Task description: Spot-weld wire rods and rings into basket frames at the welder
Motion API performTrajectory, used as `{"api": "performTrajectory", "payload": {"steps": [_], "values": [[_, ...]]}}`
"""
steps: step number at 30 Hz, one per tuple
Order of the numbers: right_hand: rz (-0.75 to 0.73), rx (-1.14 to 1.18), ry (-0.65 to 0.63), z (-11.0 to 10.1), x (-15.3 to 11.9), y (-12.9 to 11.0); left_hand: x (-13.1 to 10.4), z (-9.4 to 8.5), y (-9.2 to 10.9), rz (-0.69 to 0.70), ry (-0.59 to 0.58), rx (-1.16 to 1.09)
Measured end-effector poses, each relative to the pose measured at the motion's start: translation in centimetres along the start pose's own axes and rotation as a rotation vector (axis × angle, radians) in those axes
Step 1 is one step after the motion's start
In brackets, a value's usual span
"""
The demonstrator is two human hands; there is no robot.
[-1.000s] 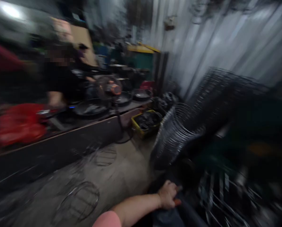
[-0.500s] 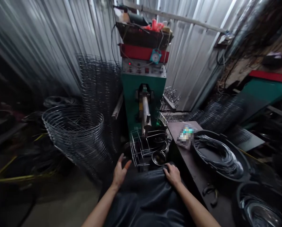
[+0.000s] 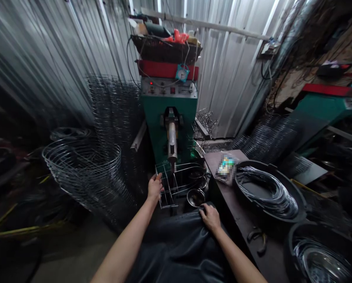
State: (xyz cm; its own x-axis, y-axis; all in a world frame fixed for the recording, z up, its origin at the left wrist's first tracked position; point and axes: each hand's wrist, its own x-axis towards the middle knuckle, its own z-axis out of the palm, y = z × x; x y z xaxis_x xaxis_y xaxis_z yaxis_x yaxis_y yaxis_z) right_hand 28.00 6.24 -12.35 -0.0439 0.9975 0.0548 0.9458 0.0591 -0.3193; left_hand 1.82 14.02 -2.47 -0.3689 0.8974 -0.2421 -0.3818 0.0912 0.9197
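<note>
My left hand [image 3: 155,188] is closed on the left side of a wire rack [image 3: 170,192], thumb and fingers at its upright wires. The rack sits below the spot welder's thick round arm [image 3: 172,140], in front of the green machine body [image 3: 152,114]. My right hand [image 3: 210,217] rests on the black apron [image 3: 178,239] over my right knee, its fingers laid over the edge and the thumb apart. Close to that hand is a round metal bowl [image 3: 195,197]. The rack's far end is partly lost among dark parts.
Stacked wire baskets [image 3: 81,169] stand at left, with a tall stack of wire mesh [image 3: 112,110] behind. On the right, a bench [image 3: 223,192] carries pliers [image 3: 257,239] and a black tub [image 3: 302,208] of wire rings. A second tub [image 3: 290,251] stands nearer.
My left hand has moved up and forward from beside my knee and closed on the wire rack. My right hand stays on the apron. The view has shifted slightly.
</note>
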Motion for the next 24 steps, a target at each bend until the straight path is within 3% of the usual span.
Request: {"api": "performTrajectory", "payload": {"steps": [9, 16, 19, 24], "values": [[-0.015, 0.002, 0.021, 0.3, 0.1, -0.4, -0.2, 0.3, 0.3, -0.007, 0.050, -0.032], [-0.012, 0.060, 0.033, 0.3, -0.2, -0.1, 0.3, -0.3, 0.6, -0.098, -0.044, 0.021], [0.010, 0.191, 0.065, 1.0, 0.2, -0.1, 0.9, -0.2, 0.6, -0.121, -0.061, 0.044], [0.085, 0.668, 0.194, 1.6, 1.4, 0.5, 0.6, -1.3, -0.2, -0.124, -0.057, 0.050]]}}
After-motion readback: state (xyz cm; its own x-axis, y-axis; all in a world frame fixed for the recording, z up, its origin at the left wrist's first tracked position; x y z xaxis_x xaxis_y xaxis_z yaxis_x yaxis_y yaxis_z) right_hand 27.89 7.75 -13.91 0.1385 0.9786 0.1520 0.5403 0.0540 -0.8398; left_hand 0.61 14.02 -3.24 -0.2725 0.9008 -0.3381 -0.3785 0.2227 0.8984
